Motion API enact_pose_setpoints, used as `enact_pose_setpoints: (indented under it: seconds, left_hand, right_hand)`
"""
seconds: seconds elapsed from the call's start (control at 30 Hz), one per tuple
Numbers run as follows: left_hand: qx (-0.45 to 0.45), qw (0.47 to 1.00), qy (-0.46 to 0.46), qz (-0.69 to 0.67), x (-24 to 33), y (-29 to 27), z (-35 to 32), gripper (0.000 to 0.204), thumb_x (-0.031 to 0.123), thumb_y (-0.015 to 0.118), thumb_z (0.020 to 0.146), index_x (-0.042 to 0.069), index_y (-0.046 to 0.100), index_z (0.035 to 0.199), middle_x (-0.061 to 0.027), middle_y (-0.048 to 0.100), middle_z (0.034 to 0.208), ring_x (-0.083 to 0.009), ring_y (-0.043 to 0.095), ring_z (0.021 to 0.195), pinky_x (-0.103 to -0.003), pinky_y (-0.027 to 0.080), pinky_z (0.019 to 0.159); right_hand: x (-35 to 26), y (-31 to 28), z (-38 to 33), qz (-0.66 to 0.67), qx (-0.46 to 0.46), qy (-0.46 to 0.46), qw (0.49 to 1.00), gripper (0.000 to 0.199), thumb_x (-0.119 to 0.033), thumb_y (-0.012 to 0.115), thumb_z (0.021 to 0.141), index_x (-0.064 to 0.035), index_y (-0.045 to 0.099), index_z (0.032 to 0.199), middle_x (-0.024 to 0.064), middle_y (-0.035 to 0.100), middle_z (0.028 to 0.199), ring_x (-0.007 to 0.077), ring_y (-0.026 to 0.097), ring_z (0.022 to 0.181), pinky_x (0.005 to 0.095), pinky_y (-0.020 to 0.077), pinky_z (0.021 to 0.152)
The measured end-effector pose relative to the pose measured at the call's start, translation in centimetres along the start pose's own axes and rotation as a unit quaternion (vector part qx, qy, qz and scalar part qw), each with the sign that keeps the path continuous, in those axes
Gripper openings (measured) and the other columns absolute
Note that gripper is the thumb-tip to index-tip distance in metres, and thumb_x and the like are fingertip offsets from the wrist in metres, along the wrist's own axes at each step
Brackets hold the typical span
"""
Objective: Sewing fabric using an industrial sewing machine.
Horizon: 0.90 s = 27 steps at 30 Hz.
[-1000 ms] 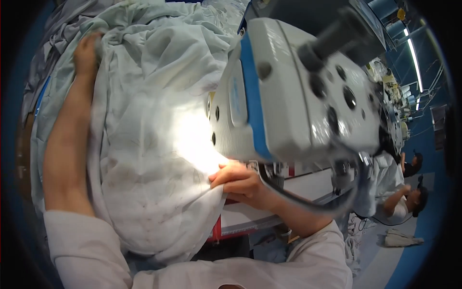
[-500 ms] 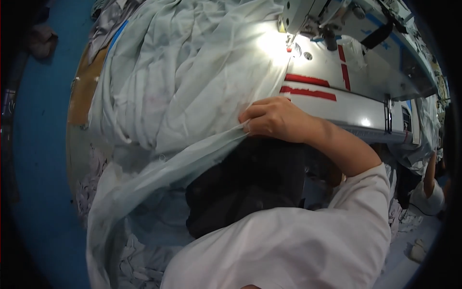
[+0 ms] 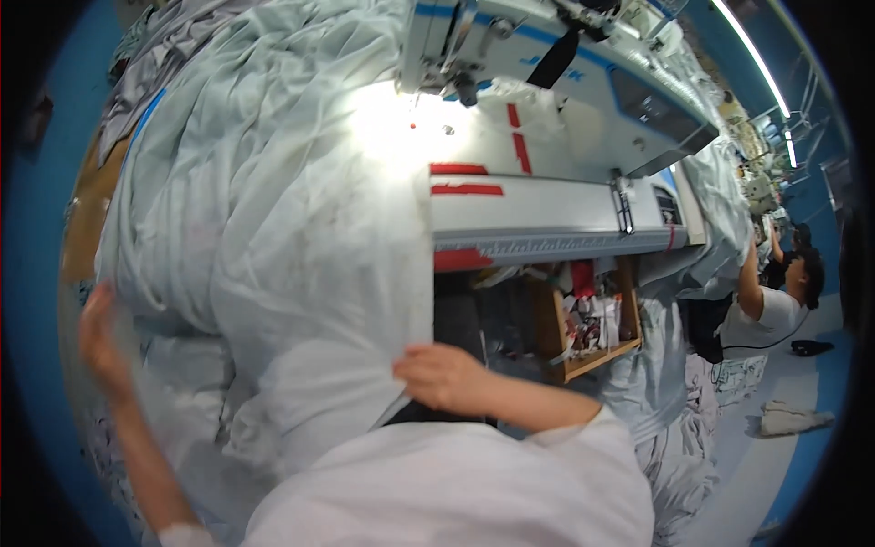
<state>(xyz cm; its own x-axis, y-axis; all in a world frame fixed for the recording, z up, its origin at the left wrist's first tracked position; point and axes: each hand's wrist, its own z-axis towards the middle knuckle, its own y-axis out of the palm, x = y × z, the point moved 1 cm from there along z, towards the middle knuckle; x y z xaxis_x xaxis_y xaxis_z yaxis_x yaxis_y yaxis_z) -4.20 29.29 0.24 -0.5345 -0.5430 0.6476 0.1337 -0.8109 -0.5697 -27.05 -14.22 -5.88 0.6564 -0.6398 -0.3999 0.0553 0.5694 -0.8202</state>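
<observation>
A long pale grey-green cloth (image 3: 310, 246) covers the left of the sewing machine bed and hangs over its front edge. My right hand (image 3: 439, 376) is closed on the cloth's straight right edge, just below the machine bed; the fingertips bend into the fabric. Near the left side of the cloth, my left hand (image 3: 102, 346) is raised, blurred by motion, with fingers stretched upward and nothing visible in them. Bright lamplight falls around the needle area of the sewing machine (image 3: 547, 82), beside the cloth.
Red tape strips (image 3: 467, 190) mark the machine bed. Under it sits an open wooden drawer (image 3: 597, 342) with small items. Another person (image 3: 775, 305) sits at the right beside more pale cloth. Grey fabric (image 3: 169, 68) lies at the far left.
My right hand has moved down and toward me with the cloth edge, which now hangs straight. My left hand has come into view at the left. The view has shifted right.
</observation>
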Motion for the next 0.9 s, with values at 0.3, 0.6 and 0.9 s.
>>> enact_pose_setpoints:
  seconds: [0.3, 0.6, 0.9]
  left_hand:
    - [-0.064, 0.995, 0.049, 0.051, 3.3, 31.9, 18.5, 0.018, 0.015, 0.052, 0.091, -0.002, 0.058, 0.086, -0.0159, 0.054, 0.125, -0.0336, 0.054, 0.109, -0.036, 0.043, 0.087]
    - [-0.053, 0.997, 0.056, 0.013, -0.6, 35.7, 27.9, 0.019, 0.016, 0.054, 0.089, 0.001, 0.060, 0.098, -0.0155, 0.060, 0.097, -0.0346, 0.058, 0.089, -0.036, 0.044, 0.077]
    - [-0.036, 0.983, 0.116, 0.135, -3.3, 38.6, 33.5, 0.023, 0.022, 0.053, 0.088, 0.003, 0.061, 0.096, -0.0176, 0.062, 0.097, -0.0370, 0.058, 0.090, -0.040, 0.045, 0.078]
  right_hand:
    - [4.0, -0.1, 1.5, 0.086, 0.049, 0.008, 0.995, 0.013, -0.008, 0.061, 0.060, 0.0021, 0.059, 0.068, 0.0153, 0.060, 0.092, 0.0262, 0.059, 0.096, 0.0416, 0.0456, 0.097]
    - [9.2, -3.3, 3.5, 0.164, 0.016, 0.003, 0.986, 0.017, -0.004, 0.066, 0.073, 0.0049, 0.063, 0.086, 0.0236, 0.058, 0.105, 0.0313, 0.061, 0.098, 0.0426, 0.0493, 0.092]
    - [12.8, -6.4, 6.4, 0.225, -0.004, 0.029, 0.974, 0.006, 0.000, 0.062, 0.077, 0.0055, 0.059, 0.078, 0.0206, 0.061, 0.106, 0.0346, 0.059, 0.106, 0.0440, 0.0493, 0.091]
